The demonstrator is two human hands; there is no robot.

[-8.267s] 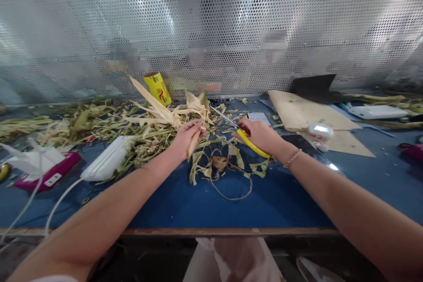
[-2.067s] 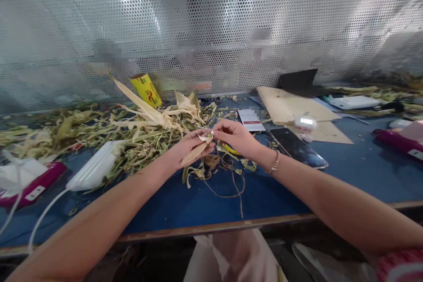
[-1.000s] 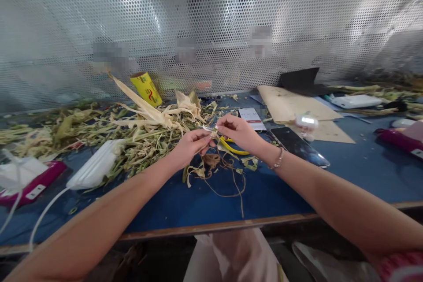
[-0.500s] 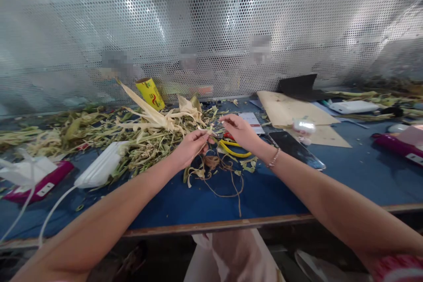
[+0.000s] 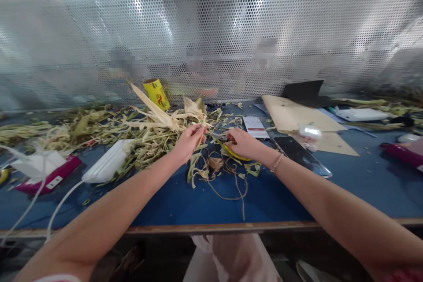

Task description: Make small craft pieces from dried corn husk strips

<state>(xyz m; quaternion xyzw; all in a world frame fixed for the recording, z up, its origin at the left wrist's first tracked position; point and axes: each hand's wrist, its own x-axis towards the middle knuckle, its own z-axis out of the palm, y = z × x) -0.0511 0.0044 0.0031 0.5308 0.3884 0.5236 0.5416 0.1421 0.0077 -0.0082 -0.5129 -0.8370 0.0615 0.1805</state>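
Observation:
My left hand (image 5: 191,142) is closed, its fingertips pinching a thin pale strip of dried husk (image 5: 202,127). My right hand (image 5: 243,143) is curled over a pair of scissors with yellow handles (image 5: 237,154); the metal blades point left toward my left hand. Much of the handles is hidden beneath the palm. Just below the hands lies a small coiled brown twine piece (image 5: 215,164), and a loose loop of twine (image 5: 243,200) trails toward the table edge. A heap of dry husks and leaves (image 5: 155,141) spreads beside my left hand.
A perforated metal screen (image 5: 218,31) stands behind the blue table (image 5: 284,205). A yellow roll (image 5: 156,94) leans near it. A white power bank (image 5: 107,163) with a cable sits left. Right are a dark phone (image 5: 302,156), a lit phone (image 5: 255,127) and brown card (image 5: 297,114).
My right hand has come down and its fingers have curled onto the scissors. The left hand still pinches the husk strip. The whole view has shifted slightly.

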